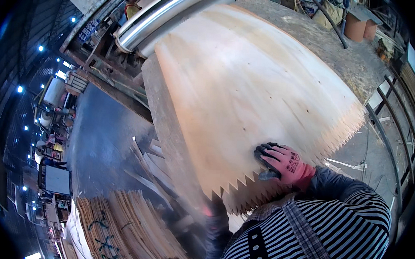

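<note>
Black-and-white striped clothing (348,228) occupied the foreground, crossed by a grey plaid strap (308,235). Ahead of it, a broad, pale cream wood veneer sheet (247,94) lay over a worn grey work table (165,112). Its far end lay close to a shiny metal roller (172,11) at the table's far edge; its saw-toothed near end pointed toward my body. A second jagged wood edge (250,201) showed below that end.

My right hand (281,165), in a pink glove with dark fingertips, rested flat on the sheet's upper face, beside the toothed end, fingers extended and close together. My left hand (207,210) was at the sheet's near left corner, blurred and mostly hidden; I could not tell whether it gripped.

Beyond the table's left edge lay loose wooden strips (150,171) and, nearer me, a stack of tan veneer sheets (132,231) with dark markings.
</note>
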